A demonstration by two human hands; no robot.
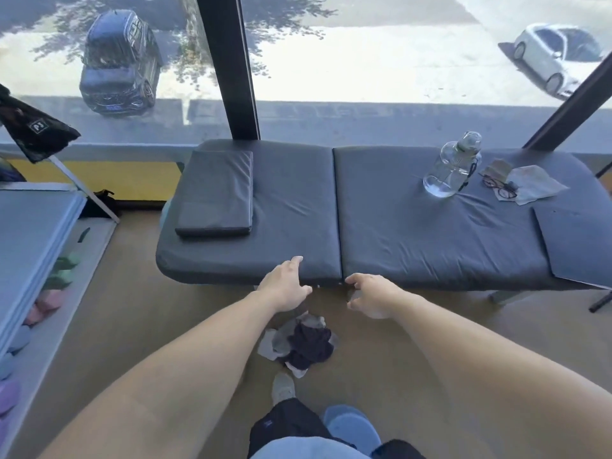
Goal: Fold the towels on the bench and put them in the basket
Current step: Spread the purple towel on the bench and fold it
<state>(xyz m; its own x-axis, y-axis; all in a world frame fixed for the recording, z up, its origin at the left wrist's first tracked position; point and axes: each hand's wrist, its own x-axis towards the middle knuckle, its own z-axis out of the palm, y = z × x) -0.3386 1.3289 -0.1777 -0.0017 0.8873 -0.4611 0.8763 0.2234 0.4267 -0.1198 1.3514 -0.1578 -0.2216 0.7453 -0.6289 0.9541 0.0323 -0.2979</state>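
Towels, a crumpled grey, white and dark cloth heap (299,342), lie on the floor below the padded grey bench's (414,226) front edge. Our left hand (286,286) and right hand (371,294) hover released, grasping nothing. We see 0 baskets; folding on the floor risks dirtying them.

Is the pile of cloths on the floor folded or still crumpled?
Crumpled. The grey and dark cloths lie bunched in a loose heap on the brown floor, with no flat folded edges showing.
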